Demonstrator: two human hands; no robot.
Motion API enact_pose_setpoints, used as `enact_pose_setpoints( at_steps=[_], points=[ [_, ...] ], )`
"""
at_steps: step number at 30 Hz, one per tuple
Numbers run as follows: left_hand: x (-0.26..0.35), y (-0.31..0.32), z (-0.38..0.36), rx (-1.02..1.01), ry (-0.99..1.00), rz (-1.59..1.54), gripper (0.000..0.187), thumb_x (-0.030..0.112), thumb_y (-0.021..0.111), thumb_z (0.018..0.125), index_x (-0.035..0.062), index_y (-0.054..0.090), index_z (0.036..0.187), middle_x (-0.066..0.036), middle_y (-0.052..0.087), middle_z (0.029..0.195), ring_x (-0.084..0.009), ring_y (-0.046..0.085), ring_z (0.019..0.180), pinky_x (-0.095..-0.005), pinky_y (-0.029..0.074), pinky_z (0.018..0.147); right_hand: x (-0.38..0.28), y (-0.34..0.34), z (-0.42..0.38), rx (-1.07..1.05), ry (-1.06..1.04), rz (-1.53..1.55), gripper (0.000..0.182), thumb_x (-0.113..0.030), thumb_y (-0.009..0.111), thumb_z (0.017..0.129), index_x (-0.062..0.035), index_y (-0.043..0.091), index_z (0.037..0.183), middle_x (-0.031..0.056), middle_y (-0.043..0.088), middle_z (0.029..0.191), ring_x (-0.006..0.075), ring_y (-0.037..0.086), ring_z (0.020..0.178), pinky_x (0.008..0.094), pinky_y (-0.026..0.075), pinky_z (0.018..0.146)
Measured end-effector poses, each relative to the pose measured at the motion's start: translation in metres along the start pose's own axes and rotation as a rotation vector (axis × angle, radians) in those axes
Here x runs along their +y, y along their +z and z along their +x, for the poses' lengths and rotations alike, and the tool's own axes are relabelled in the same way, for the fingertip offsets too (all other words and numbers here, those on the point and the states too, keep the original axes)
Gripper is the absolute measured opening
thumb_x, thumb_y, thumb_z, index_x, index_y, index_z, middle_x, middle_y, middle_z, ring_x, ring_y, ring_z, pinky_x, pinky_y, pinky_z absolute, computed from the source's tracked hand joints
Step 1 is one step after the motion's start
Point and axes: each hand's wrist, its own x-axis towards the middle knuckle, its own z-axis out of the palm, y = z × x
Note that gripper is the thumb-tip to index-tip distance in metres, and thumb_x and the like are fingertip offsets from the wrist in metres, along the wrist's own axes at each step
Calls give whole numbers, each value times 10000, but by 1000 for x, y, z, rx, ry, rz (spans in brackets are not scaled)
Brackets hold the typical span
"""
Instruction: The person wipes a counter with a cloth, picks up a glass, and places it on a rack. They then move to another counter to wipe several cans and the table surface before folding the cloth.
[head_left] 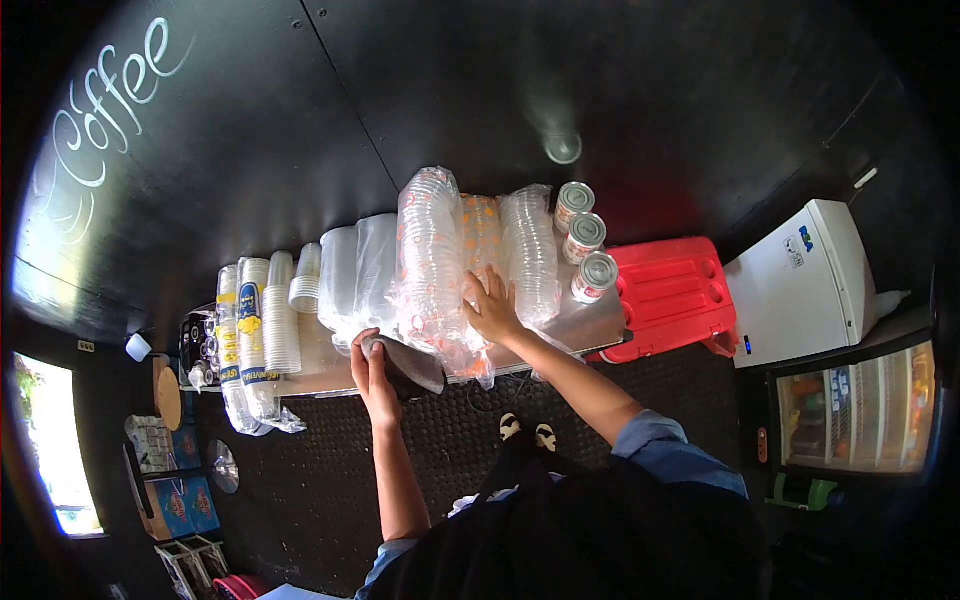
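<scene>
My left hand (376,388) grips a dark brown piece with a greyish top (410,368), which looks like a folded cloth, at the counter's front edge. My right hand (490,308) lies with fingers spread on a plastic-wrapped sleeve of orange-patterned cups (482,232). Left of that sleeve is a taller wrapped stack of clear cups (430,240) with reddish marks. Another wrapped stack of clear cups (530,250) lies to its right. Beyond it several tins stand in a row, the closest tin (595,277) near the front edge.
On the metal counter (325,382), yellow-and-blue printed cup sleeves (252,320) and clear cup stacks (282,320) lie leftward. A red cooler (675,295), a white appliance (800,285) and a glass-door fridge (855,410) stand to the right. Black wall (300,130) rises behind.
</scene>
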Motion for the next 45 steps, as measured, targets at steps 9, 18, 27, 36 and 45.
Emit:
enact_pose_setpoints(
  at_steps=[9, 18, 27, 36, 45],
  points=[
    [30, 39, -8, -146, 57, 125, 236, 131, 496, 926, 8, 542, 1123, -26, 534, 935, -100, 461, 891, -228, 356, 848, 25, -53, -19, -14, -151, 49, 645, -269, 614, 820, -27, 347, 1356, 257, 270, 1420, 354, 268, 1336, 532, 202, 1078],
    [57, 124, -40, -198, 262, 265, 218, 123, 574, 910, -18, 580, 1076, -30, 603, 868, -78, 523, 799, -220, 427, 732, 46, -128, -52, 57, -347, 622, 331, -156, 575, 886, -6, 514, 1175, 195, 529, 1198, 313, 509, 1139, 357, 410, 947],
    [45, 234, -63, -298, 423, 714, 256, 97, 646, 835, 46, 597, 1080, -161, 660, 754, -191, 669, 708, -327, 504, 604, 80, -229, -93, -189, -453, 830, 490, -215, 723, 786, -6, 533, 1187, 119, 606, 1095, 181, 551, 1044, 322, 410, 939],
    [31, 185, -56, -141, 215, 452, 279, 56, 626, 856, 9, 565, 1125, -73, 640, 835, -68, 560, 685, -222, 444, 574, 92, -167, -58, -179, -121, 829, 387, -330, 592, 887, 4, 527, 1072, 121, 632, 918, 184, 606, 816, 322, 479, 699],
    [24, 98, -39, -157, 134, 157, 243, 111, 525, 931, 4, 529, 1149, -18, 575, 903, -74, 500, 841, -212, 391, 768, 66, -69, -15, 117, 199, 111, 1105, -416, 745, 711, 36, 11, 1402, 350, 183, 1349, 475, 273, 1256, 541, 394, 935]
  ],
)
